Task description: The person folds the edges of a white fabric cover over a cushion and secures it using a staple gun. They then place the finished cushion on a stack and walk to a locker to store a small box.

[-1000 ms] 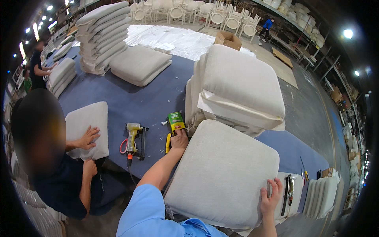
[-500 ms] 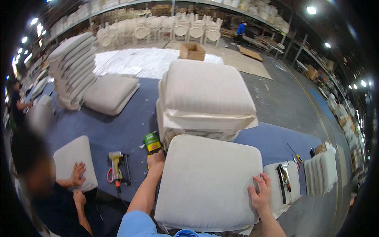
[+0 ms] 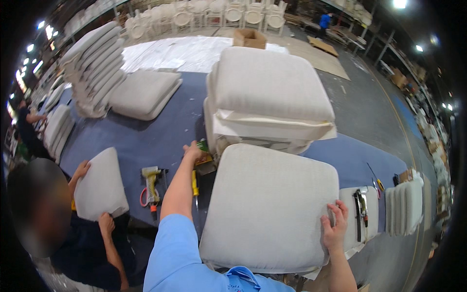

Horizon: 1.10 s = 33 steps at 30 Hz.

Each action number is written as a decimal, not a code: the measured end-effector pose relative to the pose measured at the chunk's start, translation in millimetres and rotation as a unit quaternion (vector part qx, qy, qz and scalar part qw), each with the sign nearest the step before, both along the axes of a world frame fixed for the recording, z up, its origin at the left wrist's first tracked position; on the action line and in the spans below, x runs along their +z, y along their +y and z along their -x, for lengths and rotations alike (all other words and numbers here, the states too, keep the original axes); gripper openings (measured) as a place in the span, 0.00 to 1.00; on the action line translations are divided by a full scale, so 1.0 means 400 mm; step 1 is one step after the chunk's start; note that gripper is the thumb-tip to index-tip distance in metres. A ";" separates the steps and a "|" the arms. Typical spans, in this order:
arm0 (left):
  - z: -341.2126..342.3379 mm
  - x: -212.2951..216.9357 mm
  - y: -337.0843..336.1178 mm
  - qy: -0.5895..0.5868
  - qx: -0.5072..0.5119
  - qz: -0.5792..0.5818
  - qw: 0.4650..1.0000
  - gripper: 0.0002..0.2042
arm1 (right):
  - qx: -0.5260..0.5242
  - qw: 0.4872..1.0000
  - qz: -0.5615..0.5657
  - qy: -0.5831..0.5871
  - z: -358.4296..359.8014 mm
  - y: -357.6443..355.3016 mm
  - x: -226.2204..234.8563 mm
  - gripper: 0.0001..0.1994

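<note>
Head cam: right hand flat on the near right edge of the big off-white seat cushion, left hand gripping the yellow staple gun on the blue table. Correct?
Not quite. In the head view the left hand is on the far left corner of the big off-white seat cushion, beside a small green and yellow box. The yellow staple gun lies untouched on the blue table. The right hand does rest on the near right edge.

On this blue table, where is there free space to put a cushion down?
The widest bare patch of the blue table lies between the flat cushion at the back left, the tall stack of cushions and the staple gun. A smaller strip is at the right, behind the near cushion. It is crowded around the left hand and along the right edge.
</note>
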State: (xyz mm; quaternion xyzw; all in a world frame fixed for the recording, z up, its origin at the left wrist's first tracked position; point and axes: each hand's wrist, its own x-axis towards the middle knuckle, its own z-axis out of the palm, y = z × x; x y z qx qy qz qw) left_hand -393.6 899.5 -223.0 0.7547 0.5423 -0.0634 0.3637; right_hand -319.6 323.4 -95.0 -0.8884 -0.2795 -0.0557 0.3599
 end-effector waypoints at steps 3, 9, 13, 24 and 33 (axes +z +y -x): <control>0.023 -0.020 -0.020 -0.028 0.047 -0.019 0.998 0.46 | 0.003 1.000 0.006 -0.006 -0.002 0.005 -0.004 0.19; 0.098 0.041 0.036 -0.166 0.033 -0.137 0.976 0.22 | 0.022 1.000 -0.003 -0.015 -0.011 0.020 -0.007 0.19; 0.092 0.098 0.000 -0.269 -0.004 -0.177 0.947 0.16 | 0.013 1.000 0.012 -0.025 -0.011 -0.004 -0.002 0.18; 0.210 0.319 -0.041 -0.429 0.029 -0.412 0.804 0.14 | 0.028 0.999 -0.002 -0.022 -0.008 -0.009 -0.010 0.18; 0.509 0.463 -0.364 -0.590 0.101 -0.152 0.787 0.21 | 0.027 0.999 -0.007 -0.022 -0.048 -0.046 -0.036 0.20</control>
